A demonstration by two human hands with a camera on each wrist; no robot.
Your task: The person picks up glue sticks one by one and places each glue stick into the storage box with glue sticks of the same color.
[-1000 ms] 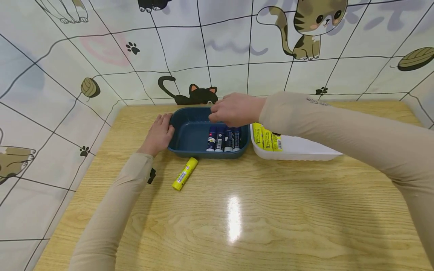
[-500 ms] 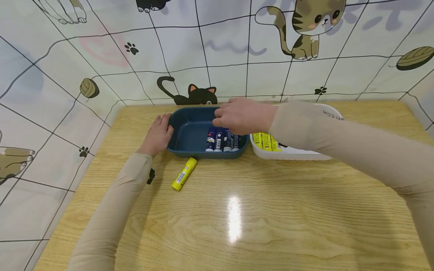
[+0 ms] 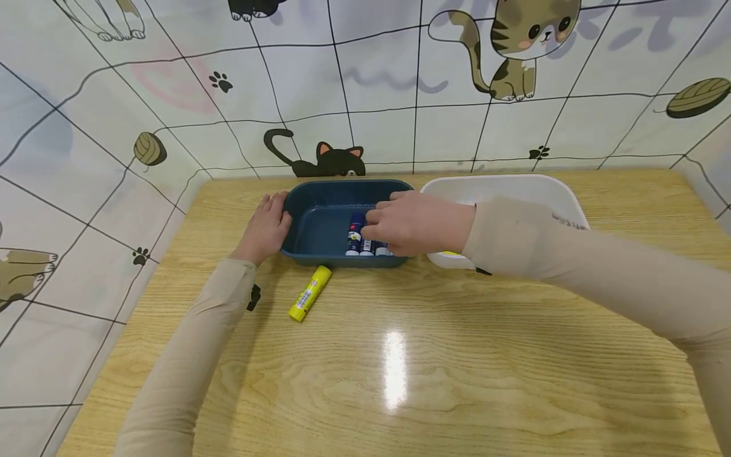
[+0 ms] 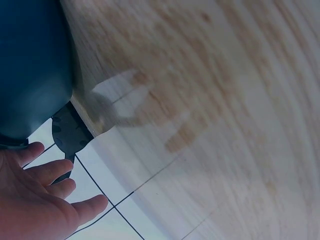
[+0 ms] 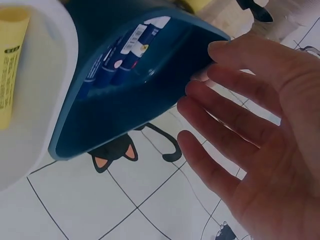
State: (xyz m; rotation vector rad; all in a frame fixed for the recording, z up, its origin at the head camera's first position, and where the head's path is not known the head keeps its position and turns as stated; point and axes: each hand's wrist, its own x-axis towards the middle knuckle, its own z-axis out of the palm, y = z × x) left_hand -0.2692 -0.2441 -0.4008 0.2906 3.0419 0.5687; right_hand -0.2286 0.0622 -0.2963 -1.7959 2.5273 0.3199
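Observation:
A dark blue tray holds several blue glue sticks lined up in its right part. At the tray's left end rests my left hand, its fingers extended along the outside; the left wrist view shows the palm with nothing in it. My right hand is over the tray's right end and hides some of the glue sticks. In the right wrist view its fingers are spread and loosely bent, holding nothing. A yellow glue stick lies on the table just in front of the tray.
To the right of the blue tray stands a white tray, partly covered by the right sleeve. Yellow glue sticks lie in it. The wooden table meets a cat-patterned wall behind the trays.
My right hand has moved from the blue tray's back rim forward and slightly right, down over the glue sticks. The left hand has stayed at the tray's left end.

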